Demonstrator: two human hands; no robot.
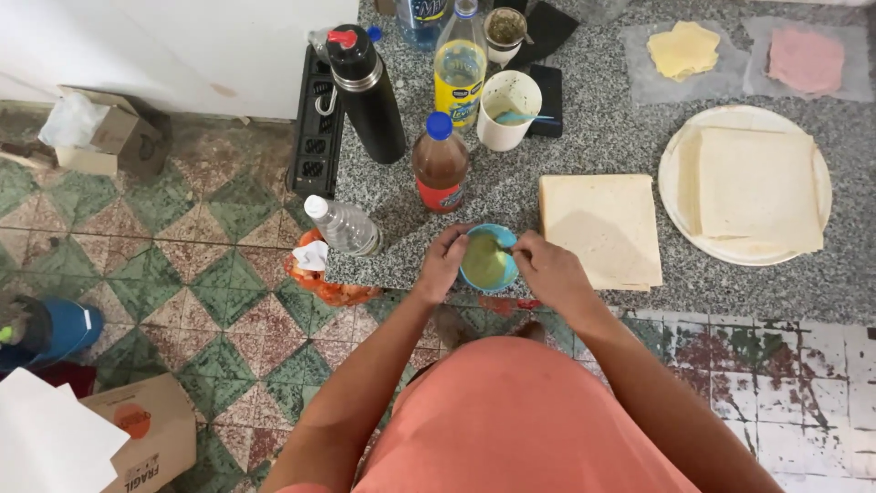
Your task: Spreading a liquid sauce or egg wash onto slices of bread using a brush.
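Floor, left: patterned tiles, open room; two cardboard boxes, one far left (109,137) and one near left (151,429); a blue vessel (55,329) between them.
Bench (584,146): speckled grey stone; its left and near edges meet at a corner just near the lying bottle.
Bottles: four. One clear plastic bottle (344,225) lying at the corner, one brown bottle with blue cap (440,164), one yellow bottle (459,68), one blue-labelled bottle (424,16) at the far edge.
Flask: one, black, red stopper (365,87), upright at the left edge.
Cups: one white cup (506,110) with green residue and a utensil inside; one smaller cup (505,32) behind it, dark contents.
Blue bowl (488,260): at the near edge, holds pale green paste.
Left hand (443,265): closed on the bowl's left rim.
Right hand (547,269): fingers pinched on a small utensil in the paste.
Bread stack (602,228): one, square, just right of the bowl.
Plate (680,155): one, white, carries crustless bread slices.
Wrappers, far right: two; yellow cheese (684,50), pink ham (806,59).
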